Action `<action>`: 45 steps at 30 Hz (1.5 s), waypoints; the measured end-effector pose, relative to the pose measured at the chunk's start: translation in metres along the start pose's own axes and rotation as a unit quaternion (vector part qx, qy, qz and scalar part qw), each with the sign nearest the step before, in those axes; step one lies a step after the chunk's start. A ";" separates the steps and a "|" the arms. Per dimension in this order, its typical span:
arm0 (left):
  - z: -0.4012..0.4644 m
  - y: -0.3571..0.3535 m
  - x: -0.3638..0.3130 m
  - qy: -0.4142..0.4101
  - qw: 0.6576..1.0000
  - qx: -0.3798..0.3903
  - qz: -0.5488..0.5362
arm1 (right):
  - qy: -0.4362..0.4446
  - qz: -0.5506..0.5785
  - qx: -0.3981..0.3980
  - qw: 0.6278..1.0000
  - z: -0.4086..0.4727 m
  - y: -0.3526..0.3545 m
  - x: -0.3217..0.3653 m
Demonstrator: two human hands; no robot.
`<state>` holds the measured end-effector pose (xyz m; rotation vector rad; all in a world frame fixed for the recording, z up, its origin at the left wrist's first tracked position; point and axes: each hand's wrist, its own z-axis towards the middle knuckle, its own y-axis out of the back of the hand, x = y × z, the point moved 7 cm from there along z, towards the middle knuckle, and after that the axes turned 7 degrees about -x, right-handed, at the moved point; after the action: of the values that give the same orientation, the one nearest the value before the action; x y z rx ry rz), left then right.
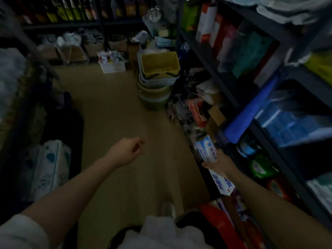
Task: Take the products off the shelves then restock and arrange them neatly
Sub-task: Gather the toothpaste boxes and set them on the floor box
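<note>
Head camera, looking down a dim shop aisle: the person's right hand point(221, 163) holds a stack of white-and-blue boxes point(213, 165) at the near right, just beside the lower tier of the dark metal shelving point(269, 141). The fingers wrap the middle of the stack; 1 box end points toward the far shelves, another toward the camera, with blue characters on its side. How many boxes are in the stack cannot be told. The left hand point(127, 151) hangs over the tan floor point(111, 108) in the middle of the aisle, fingers loosely curled and holding nothing. On the right, the shelving carries blurred packs in red, green, blue and yellow. Farther along, a yellow basket point(160, 63) tops a stack of tubs point(154, 94) beside the shelving. A white basket point(113, 66) of small goods sits on the floor at the far end. Wrapped paper rolls point(48, 168) lie at the near left.
</note>
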<state>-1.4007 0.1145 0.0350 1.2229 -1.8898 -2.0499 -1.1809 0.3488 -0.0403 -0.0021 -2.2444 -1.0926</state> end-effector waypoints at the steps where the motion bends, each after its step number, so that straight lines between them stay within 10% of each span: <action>1: 0.017 0.005 0.018 0.026 1.000 0.009 0.012 | 0.017 -0.003 0.010 1.000 0.025 0.003 0.025; 14: 0.268 0.089 0.222 0.156 0.986 0.035 0.056 | 0.211 -0.054 0.026 0.976 0.287 -0.002 0.337; 24: 0.529 0.183 0.230 0.091 0.992 0.002 -0.088 | 0.039 -0.105 0.010 0.994 0.478 0.023 0.386; 31: 0.689 0.198 0.228 0.044 0.989 -0.001 -0.143 | -0.075 0.098 0.007 0.992 0.619 0.010 0.413; 45: 0.883 0.123 0.342 0.097 0.984 0.089 -0.124 | -0.444 0.434 0.043 0.783 0.780 -0.110 0.417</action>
<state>-2.2141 0.5960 -0.1022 1.7107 -1.9476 -1.8138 -1.9642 0.7199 -0.2471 -1.6493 -2.5157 -0.4564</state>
